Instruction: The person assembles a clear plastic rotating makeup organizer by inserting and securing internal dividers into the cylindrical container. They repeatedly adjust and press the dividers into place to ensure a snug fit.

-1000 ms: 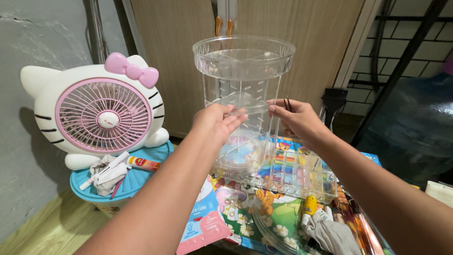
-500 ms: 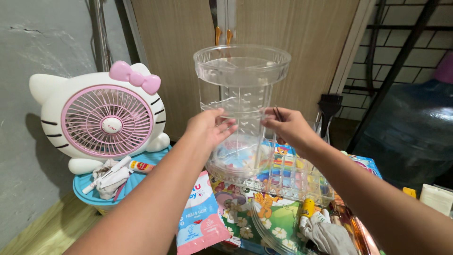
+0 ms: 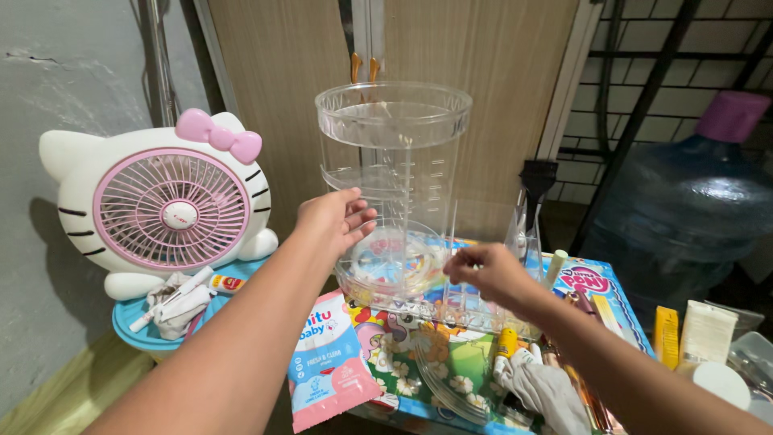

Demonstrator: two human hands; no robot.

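Hands at the clear tiered organizer

Clear acrylic tiered organizer [image 3: 393,193] stands on the colourful cartoon-print table [image 3: 600,282], beside the cat-shaped pink fan [image 3: 165,205]. I see my left hand [image 3: 334,221] spread loose at its middle tier; whether it touches is hard to tell through the plastic. My right hand [image 3: 487,274] has fingertips pinched near the lower tray [image 3: 394,270]; anything gripped is hidden. A pink wipes pack [image 3: 330,358] lies in front.

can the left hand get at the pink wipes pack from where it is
Probably yes. The left hand hangs open by the clear tiered organizer, and the pink wipes pack lies uncovered below its forearm, with nothing lying on it.
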